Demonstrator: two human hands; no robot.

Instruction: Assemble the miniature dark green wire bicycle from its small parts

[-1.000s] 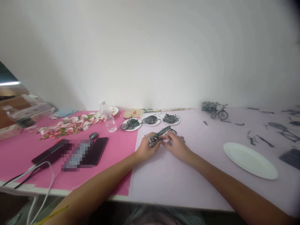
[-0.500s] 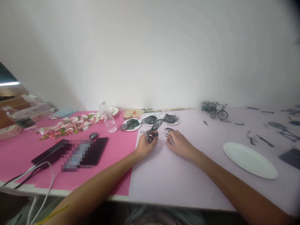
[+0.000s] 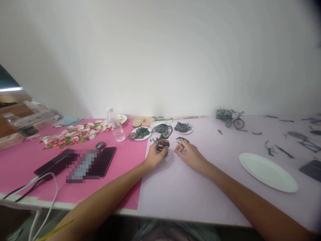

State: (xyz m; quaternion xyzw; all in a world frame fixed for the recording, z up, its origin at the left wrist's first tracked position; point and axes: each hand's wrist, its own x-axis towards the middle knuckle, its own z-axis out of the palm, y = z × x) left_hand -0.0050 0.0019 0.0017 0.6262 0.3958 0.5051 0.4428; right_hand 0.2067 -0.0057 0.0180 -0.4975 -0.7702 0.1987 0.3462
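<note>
My left hand (image 3: 155,156) is closed around a small model bicycle (image 3: 163,144), with its fingers and thumb wrapped about the frame. The model's spoked wheel (image 3: 166,132) points away from me, and brown and metallic parts show near my fingers. To the right, my right hand (image 3: 189,153) is held low over the table with its fingers curled together. A thin curved black piece (image 3: 182,138) shows at the fingertips; I cannot tell whether it is gripped or lies behind them. Beyond both hands are white plates (image 3: 144,139) of dark bicycle parts.
Finished-looking model bicycles (image 3: 230,119) stand by the wall at right. An oval white plate (image 3: 268,172) and loose dark parts (image 3: 283,151) lie nearby. At left are a water bottle (image 3: 116,126), artificial petals (image 3: 75,134), a mouse (image 3: 100,145) and a black phone (image 3: 106,162).
The model bicycle in my left hand has tipped, its wheel now lower and slightly further left. My right hand has shifted a little left, its fingers bending differently.
</note>
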